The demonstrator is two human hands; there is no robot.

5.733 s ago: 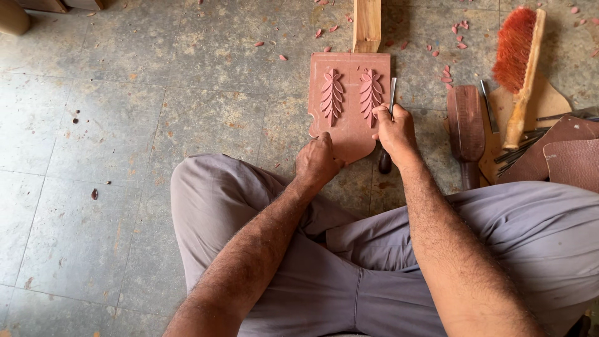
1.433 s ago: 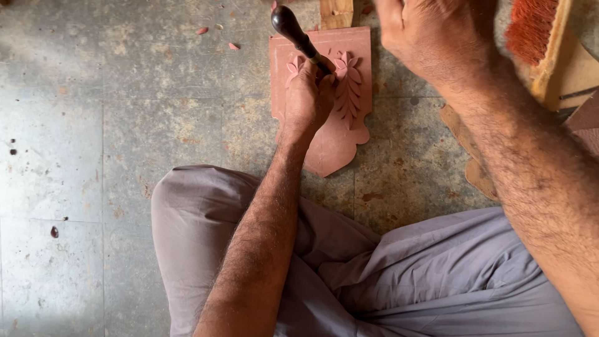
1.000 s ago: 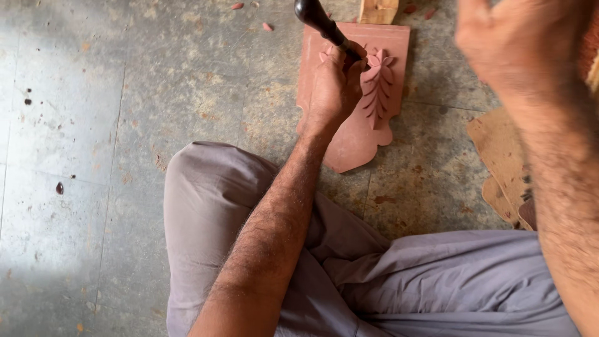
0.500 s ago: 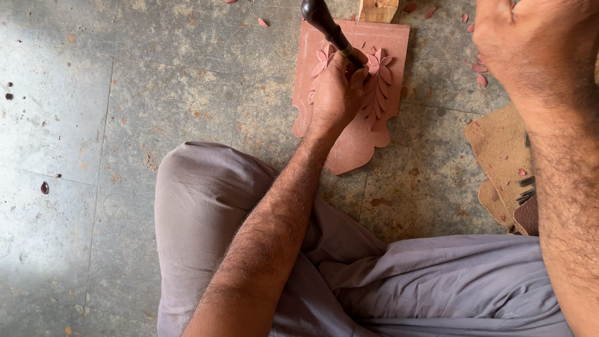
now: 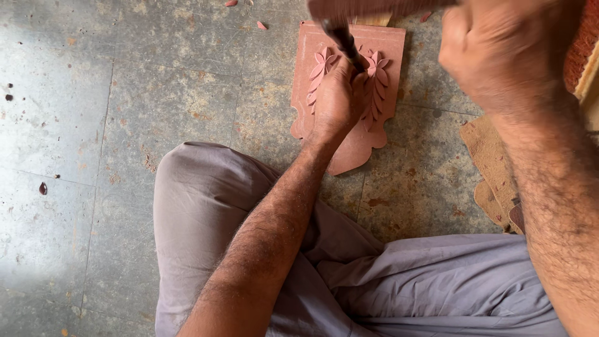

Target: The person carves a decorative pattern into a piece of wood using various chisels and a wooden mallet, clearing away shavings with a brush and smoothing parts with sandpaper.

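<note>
Sitting cross-legged on a stone floor, the person works over a reddish wooden panel that lies flat just past the knee, its square end away from the body and its scalloped end toward it. Two carved leaf sprigs run along the panel's long axis; the left sprig shows in full, the right one is partly covered.

The left hand rests on the middle of the panel, between the sprigs, and is clenched round a chisel. Its dark handle slants up and to the left, away from the body, so the cutting end must sit under the fist near the right sprig; the tip itself is hidden.

Above and to the right, well clear of the panel, the right hand is raised close to the camera and blurred. It is closed on a mallet, whose brown bar crosses the top edge of the view directly over the chisel's butt. The two look about touching, though blur makes contact impossible to confirm. So the chisel lies down and to the left of the right fist, and the left hand is the nearer one to the wood.

Loose chips dot the floor beyond the panel, and wood offcuts lie at the right by the forearm.
</note>
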